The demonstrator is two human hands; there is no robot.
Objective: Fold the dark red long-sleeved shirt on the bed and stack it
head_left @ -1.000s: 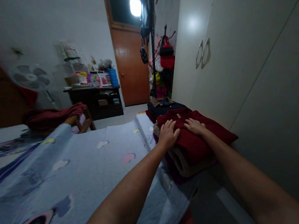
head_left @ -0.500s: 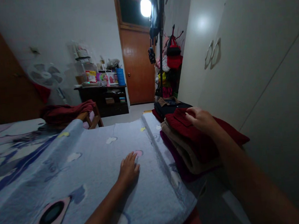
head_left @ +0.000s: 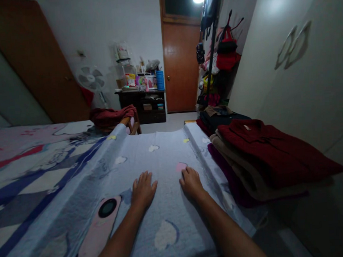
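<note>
Both my hands rest palm down on a pale blue cloth (head_left: pixel 164 199) printed with hearts. My left hand (head_left: pixel 143 189) lies flat with its fingers apart, holding nothing. To its right, my right hand (head_left: pixel 191 182) touches the cloth beside a pink heart, fingers loosely spread and nothing held. A pink phone (head_left: pixel 98 231) with a round black camera area lies left of my left forearm. Right of my right hand is a stack of folded clothes, with a dark red garment (head_left: pixel 267 149) on top, a beige one (head_left: pixel 235 159) under it and a purple one (head_left: pixel 224 175) lower down.
A dark folded garment with a brown collar (head_left: pixel 223 117) sits behind the stack. White wardrobe doors (head_left: pixel 318 94) rise on the right. At left is a bed with a patterned cover (head_left: pixel 45 168). Dark red cloth (head_left: pixel 112 117) hangs over a wooden frame (head_left: pixel 134 127).
My right hand has left the dark red garment and come down onto the blue cloth beside my left hand. The view has turned left, showing more of the bed and the phone.
</note>
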